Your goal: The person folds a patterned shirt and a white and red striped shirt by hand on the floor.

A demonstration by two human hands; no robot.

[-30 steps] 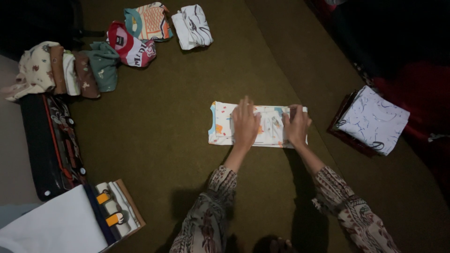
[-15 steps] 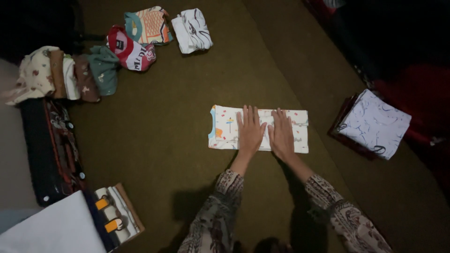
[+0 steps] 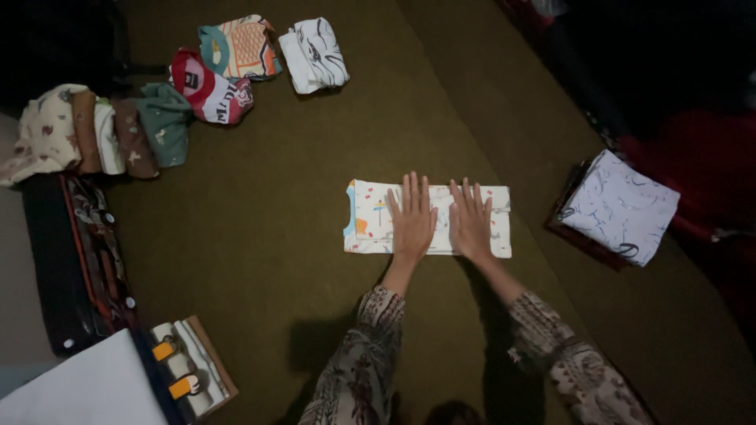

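Note:
A white shirt with small coloured prints [image 3: 368, 220] lies folded into a long strip on the olive-green floor covering [image 3: 315, 142]. My left hand [image 3: 412, 218] rests flat on its middle with fingers spread. My right hand [image 3: 471, 219] lies flat just beside it, on the strip's right half. Both palms press down on the cloth and neither grips it. Both sleeves are patterned.
Folded garments lie in a row at the upper left [image 3: 102, 134], with a red one [image 3: 209, 90], an orange-teal one [image 3: 240, 47] and a white one [image 3: 315, 55]. A folded white marbled cloth [image 3: 622, 205] sits at the right. A dark case [image 3: 75, 260] and boxes [image 3: 185, 366] are at the left.
My right hand slid left from the shirt's right end toward the middle, ending beside my left hand. The left hand stayed almost in place.

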